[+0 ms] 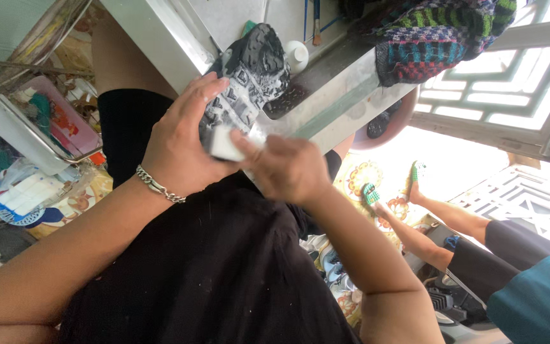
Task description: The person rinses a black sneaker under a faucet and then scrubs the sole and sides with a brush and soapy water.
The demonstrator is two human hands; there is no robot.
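Steel table (345,95) behind gripped shoe (253,70)

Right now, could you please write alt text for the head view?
The left hand grips a black shoe sole-up while the right hand presses a white block against its sole. Behind are a grey table and another person's legs.

Shoe (249,76) heel hidden by hands; white block (226,144) partly covered.

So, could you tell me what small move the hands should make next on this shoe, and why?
Probably slide the white block in the right hand further along the sole: the left hand grips the black shoe sole-up, and the block sits only at its near end.
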